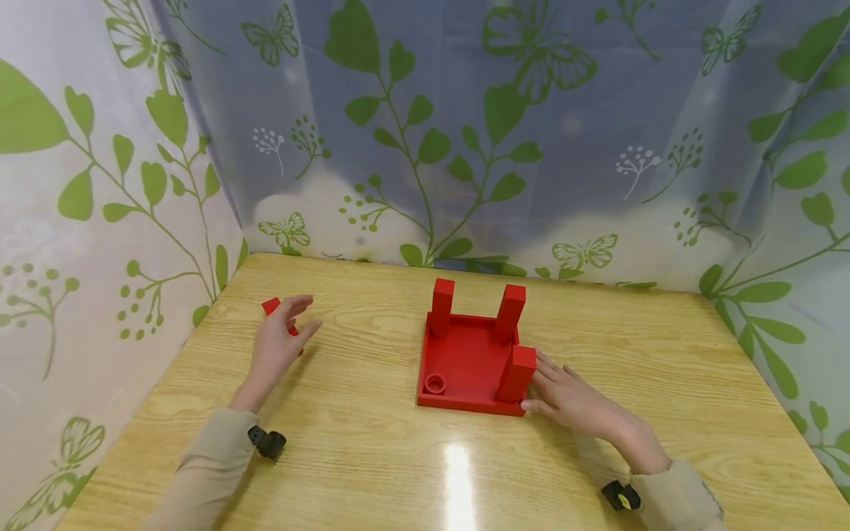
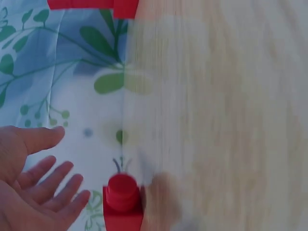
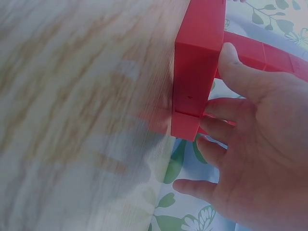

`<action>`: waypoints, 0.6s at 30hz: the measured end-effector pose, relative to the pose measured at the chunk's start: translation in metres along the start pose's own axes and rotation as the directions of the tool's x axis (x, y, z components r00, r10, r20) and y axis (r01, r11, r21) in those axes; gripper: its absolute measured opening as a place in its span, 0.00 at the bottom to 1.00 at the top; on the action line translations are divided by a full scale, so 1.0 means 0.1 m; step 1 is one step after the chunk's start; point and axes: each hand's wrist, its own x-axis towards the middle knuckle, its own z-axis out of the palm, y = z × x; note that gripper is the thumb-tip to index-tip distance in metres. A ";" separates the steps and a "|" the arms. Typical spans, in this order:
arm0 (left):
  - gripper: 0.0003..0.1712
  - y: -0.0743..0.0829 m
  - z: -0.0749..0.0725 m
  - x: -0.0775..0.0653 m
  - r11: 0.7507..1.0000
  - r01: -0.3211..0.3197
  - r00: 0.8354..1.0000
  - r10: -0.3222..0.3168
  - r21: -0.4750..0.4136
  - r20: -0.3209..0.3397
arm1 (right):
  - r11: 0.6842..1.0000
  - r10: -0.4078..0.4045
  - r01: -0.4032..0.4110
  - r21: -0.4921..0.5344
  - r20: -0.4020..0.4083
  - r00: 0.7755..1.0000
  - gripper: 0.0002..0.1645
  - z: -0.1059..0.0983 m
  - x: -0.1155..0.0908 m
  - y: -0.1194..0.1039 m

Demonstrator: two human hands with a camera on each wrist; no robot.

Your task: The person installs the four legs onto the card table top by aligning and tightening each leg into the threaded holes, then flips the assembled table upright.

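Fingers of the left hand (image 1: 274, 354) parted, thumb spread, nothing gripped; hand sits over the loose leg (image 1: 271, 305), which lies on the table (image 1: 358, 450), round stud (image 2: 121, 190) exposed. Fingers of the right hand (image 1: 574, 398) loosely extended, nothing grasped, tips seemingly touching the base (image 1: 465, 361) at its near right corner, likely steadying it. Base lies open side up, presumably so the sockets face up: three upright legs (image 1: 510, 313) at corners, near left socket (image 1: 434, 383) bare. No brands or readable writing; tiny mark on base's side illegible.
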 end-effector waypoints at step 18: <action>0.40 -0.21 -0.27 0.20 0.916 0.275 0.961 -0.260 0.291 -0.092 | 1.000 0.009 -0.009 -0.004 0.004 1.000 0.45 0.01 0.01 0.01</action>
